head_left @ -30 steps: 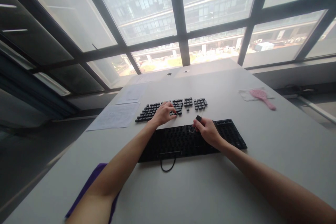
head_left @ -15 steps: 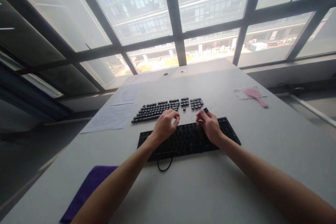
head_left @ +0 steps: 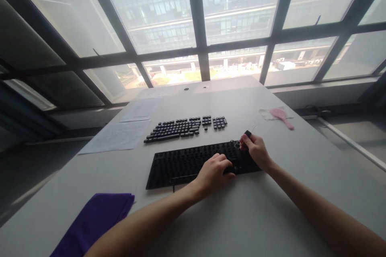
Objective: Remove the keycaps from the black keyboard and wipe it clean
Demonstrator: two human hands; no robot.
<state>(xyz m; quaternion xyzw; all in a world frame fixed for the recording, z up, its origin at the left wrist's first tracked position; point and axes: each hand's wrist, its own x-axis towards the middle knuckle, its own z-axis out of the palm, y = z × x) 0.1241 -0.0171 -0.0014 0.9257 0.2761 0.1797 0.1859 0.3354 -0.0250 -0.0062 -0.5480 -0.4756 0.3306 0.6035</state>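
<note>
A black keyboard (head_left: 183, 164) with its keycaps off lies on the white table. My left hand (head_left: 214, 172) rests on its front part right of the middle, fingers curled over the top and thumb at the front edge, gripping it. Above the keyboard's right end, my right hand (head_left: 255, 149) is closed round a keycap puller (head_left: 247, 133); its black handle end sticks up from the fist and thin wire loops show at the other side. Behind the keyboard, the removed black keycaps (head_left: 173, 129) are laid out in keyboard order, with one single keycap (head_left: 206, 129) apart from the blocks.
A purple cloth (head_left: 96, 221) lies at the front left. Paper sheets (head_left: 116, 136) are spread along the left side. On the right a pink hairbrush (head_left: 280, 115) rests on a white wipe (head_left: 265, 114). Large windows stand behind the table.
My left hand has come down and right from above the keyboard onto its front part. My right hand has moved right with the puller. The keyboard sits slightly further left and lower in view.
</note>
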